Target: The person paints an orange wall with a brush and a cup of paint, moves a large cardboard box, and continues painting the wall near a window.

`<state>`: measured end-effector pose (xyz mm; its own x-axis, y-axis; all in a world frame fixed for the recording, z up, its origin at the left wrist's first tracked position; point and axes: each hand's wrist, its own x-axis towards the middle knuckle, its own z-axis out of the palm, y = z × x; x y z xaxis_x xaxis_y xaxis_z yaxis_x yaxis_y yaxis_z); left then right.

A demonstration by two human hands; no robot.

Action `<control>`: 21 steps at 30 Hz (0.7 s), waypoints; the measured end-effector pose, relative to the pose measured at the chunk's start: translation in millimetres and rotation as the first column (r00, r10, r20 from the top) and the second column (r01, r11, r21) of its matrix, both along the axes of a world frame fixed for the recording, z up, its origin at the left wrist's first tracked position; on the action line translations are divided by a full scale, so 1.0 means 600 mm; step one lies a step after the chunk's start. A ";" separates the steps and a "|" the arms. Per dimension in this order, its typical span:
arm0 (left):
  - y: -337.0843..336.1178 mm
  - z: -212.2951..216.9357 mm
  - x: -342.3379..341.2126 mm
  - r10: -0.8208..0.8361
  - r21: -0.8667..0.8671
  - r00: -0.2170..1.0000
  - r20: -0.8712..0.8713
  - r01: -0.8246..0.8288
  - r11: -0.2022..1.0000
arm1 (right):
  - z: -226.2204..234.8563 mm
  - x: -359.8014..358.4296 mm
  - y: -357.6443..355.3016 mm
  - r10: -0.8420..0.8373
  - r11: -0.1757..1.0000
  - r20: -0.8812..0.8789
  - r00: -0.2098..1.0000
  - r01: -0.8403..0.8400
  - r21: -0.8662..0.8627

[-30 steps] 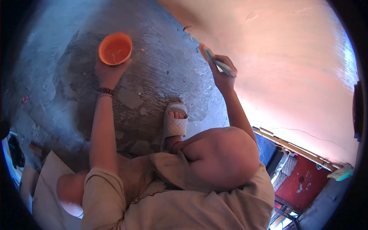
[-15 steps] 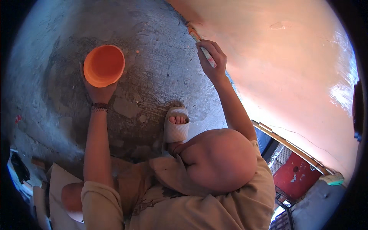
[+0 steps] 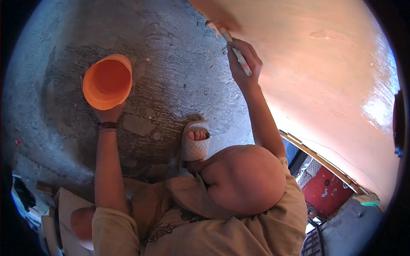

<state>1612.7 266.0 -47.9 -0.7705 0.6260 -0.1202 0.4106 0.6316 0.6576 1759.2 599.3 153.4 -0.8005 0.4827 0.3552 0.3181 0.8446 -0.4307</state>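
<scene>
My left hand (image 3: pixel 110 114) is wrapped round an orange cup-shaped container (image 3: pixel 95 96), holding it over the floor with its mouth toward me. Inside, the container looks deep orange; how much paint is in it I cannot tell. Up and to the right, my right hand (image 3: pixel 248 59) grips a paintbrush by its pale, paint-smeared handle (image 3: pixel 243 63). The brush head lies at the lower edge of the peach-coloured wall (image 3: pixel 299 68), where wall and floor meet; its bristles are partly hidden.
Rough grey concrete floor (image 3: pixel 171 85) spreads below my hands. My foot in a white slipper (image 3: pixel 195 147) stands there, with my bent knee behind it. A wooden strip (image 3: pixel 322 160) edges the wall's lower right, near a red panel (image 3: pixel 326 192). Pale boards (image 3: pixel 70 213) stand at lower left.
The container has moved a little left and toward me, and tilted. My right hand has shifted slightly right, and the brush handle has turned, still along the wall's lower edge.
</scene>
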 end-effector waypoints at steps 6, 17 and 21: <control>0.003 0.005 -0.002 0.043 0.179 0.991 -0.129 -0.019 0.984 | -0.007 -0.007 -0.006 0.148 0.989 0.009 0.989 -0.148 0.027; 0.001 0.006 -0.003 0.087 0.103 0.996 0.015 -0.088 0.991 | -0.011 -0.009 -0.013 0.161 0.987 0.016 0.987 -0.161 0.020; 0.012 0.023 -0.005 0.081 0.135 0.993 -0.084 -0.069 0.988 | -0.011 -0.023 -0.004 0.176 0.981 0.091 0.980 -0.182 0.067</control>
